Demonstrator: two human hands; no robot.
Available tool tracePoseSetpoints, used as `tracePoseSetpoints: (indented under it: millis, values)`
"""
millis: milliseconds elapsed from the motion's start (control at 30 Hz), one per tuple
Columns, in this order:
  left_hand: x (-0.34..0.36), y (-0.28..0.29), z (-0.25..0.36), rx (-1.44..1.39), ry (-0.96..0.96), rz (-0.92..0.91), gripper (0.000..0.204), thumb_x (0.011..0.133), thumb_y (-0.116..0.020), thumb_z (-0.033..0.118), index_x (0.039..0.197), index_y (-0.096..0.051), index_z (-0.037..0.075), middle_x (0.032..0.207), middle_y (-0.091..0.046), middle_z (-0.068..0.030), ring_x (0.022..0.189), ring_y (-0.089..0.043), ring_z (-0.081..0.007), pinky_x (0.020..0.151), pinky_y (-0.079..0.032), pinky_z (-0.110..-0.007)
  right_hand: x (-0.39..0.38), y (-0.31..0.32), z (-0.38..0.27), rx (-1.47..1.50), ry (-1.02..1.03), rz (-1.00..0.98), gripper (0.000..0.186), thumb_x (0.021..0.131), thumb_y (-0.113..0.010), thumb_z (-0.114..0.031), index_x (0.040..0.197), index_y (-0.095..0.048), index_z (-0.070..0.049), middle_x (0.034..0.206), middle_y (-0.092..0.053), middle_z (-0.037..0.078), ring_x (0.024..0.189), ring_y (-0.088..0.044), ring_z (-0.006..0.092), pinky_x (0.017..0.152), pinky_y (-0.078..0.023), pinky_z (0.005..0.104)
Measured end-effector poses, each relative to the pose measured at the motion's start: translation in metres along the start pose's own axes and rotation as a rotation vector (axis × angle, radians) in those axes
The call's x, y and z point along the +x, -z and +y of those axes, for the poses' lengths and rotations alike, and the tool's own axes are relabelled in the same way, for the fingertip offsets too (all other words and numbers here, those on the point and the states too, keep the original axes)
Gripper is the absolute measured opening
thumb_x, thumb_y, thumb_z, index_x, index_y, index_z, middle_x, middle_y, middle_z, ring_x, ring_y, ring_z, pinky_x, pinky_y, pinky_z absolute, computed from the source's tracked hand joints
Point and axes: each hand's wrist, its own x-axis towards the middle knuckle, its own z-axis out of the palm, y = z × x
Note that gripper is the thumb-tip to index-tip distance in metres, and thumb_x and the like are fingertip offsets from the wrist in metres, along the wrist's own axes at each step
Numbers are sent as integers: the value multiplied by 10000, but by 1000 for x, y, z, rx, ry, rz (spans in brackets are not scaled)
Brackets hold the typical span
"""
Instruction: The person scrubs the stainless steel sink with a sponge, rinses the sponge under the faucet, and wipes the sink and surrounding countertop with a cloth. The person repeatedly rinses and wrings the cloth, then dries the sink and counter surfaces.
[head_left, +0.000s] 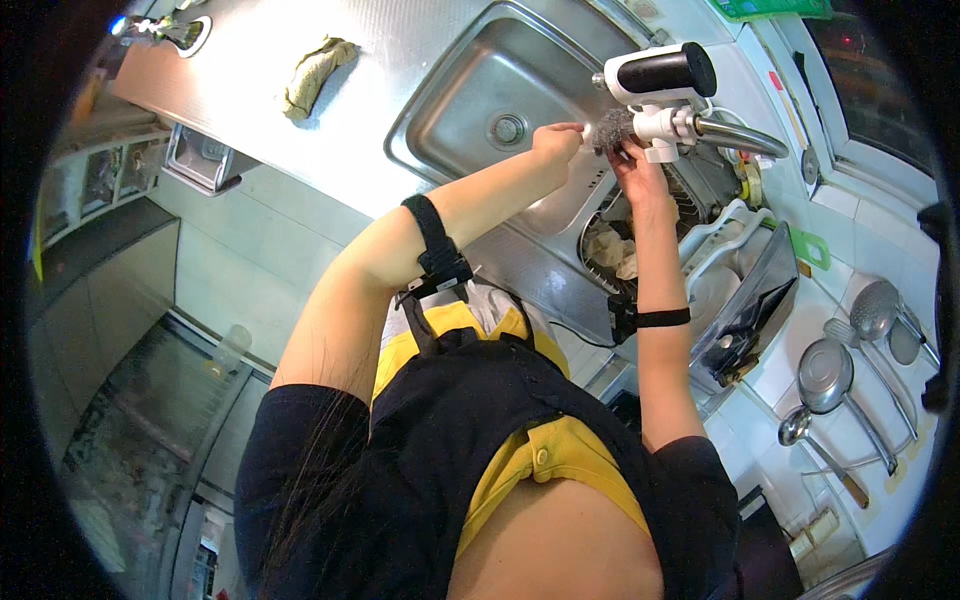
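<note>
My right hand is raised at the right side of the sink, its fingers closed round a grey steel wool scrubber. The scrubber presses against the white faucet, whose upper body is a white cylinder with a black panel. My left hand is closed just left of the scrubber, fingertips by a small white end piece of the faucet. What it grips, if anything, is too small to make out. Beneath both hands lies the stainless steel sink with its round drain.
A crumpled yellowish-green cloth lies on the steel counter at the left. A bent metal hose runs from the faucet. Right of my right arm stands a dish rack; ladles and a skimmer hang on the tiled wall.
</note>
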Motion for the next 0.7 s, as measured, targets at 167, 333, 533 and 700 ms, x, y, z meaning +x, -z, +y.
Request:
tracePoseSetpoints:
  millis: [167,333,533,700]
  values:
    - [-11,3,7,44,38,-61,284,869,-610,62,1084,-727,206,1300,-582,-87,1321,-427,-286,1121,-250,-546,5,-10,-3,27,27,14,357,894,-613,-9,1211,-553,-163,1104,-611,43,933,-620,201,699,-578,330]
    - [-14,1,15,94,41,-83,307,867,-622,82,1131,-710,212,1337,-544,-95,1321,-417,-292,1127,-233,-551,15,-4,-3,-198,74,117,366,830,-719,-82,1166,-595,-160,977,-645,13,778,-637,155,532,-549,265]
    - [-6,-15,19,213,27,-110,261,869,-694,233,1123,-703,174,1232,-583,-73,1110,-522,-232,1087,-256,-587,22,6,19,-779,626,285,530,613,-921,-241,1007,-653,-9,972,-687,76,874,-641,224,811,-497,365]
    - [13,-23,11,316,-5,-99,296,872,-706,404,1051,-684,169,1079,-640,17,875,-617,-166,1063,-227,-660,-3,-7,20,-739,665,374,504,576,-884,-165,1026,-684,-62,969,-715,120,901,-680,279,808,-509,378]
